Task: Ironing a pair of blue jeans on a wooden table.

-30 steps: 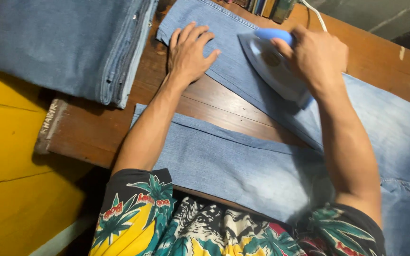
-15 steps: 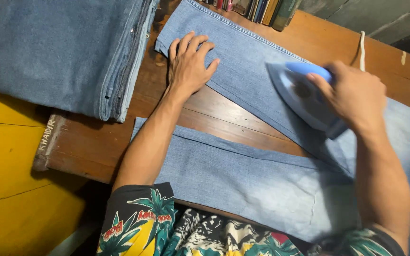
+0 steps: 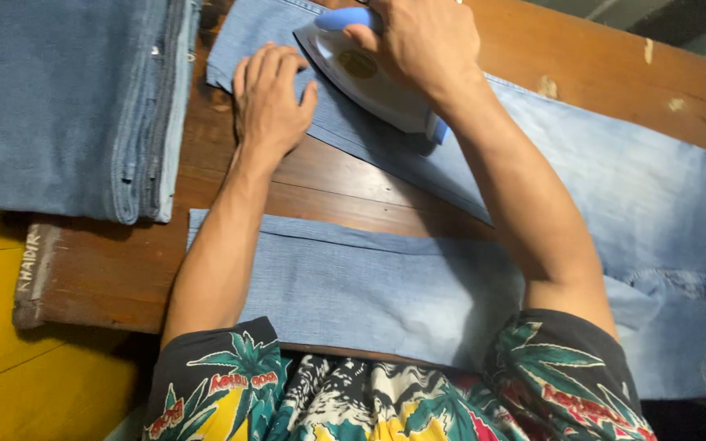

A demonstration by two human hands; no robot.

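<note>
Worn brown wooden table [image 3: 598, 57] w/ pale chipped spots is carrying everything; yellow floor [image 3: 10, 359] is showing beyond its edge, on the left-hand side, below the stack. Room past the table's far edge is dim, can't tell more.

Right hand [image 3: 418, 41] is gripping the blue handle of a white electric iron [image 3: 365, 77], fingers wrapped round it, soleplate sitting flat on the far leg of a pair of light-blue jeans [image 3: 582, 171]. Iron's pointed nose is aiming toward the hem end; its rear end w/ blue trim is lying just under the right wrist.

Left hand [image 3: 270, 102] is lying flat, palm down, fingers spread a bit, holding nothing, pressing the denim near the hem, just beside the iron, approx. touching its near edge.

Jeans are looking faded, washed pale, smooth; the two legs are lying spread apart w/ bare wood between them. Near leg is passing under both forearms, close to the person's floral shirt [image 3: 369, 400].

Stack of folded blue jeans [image 3: 67, 106] is sitting out past the left hand, apart from it, edges neatly lined up.
</note>
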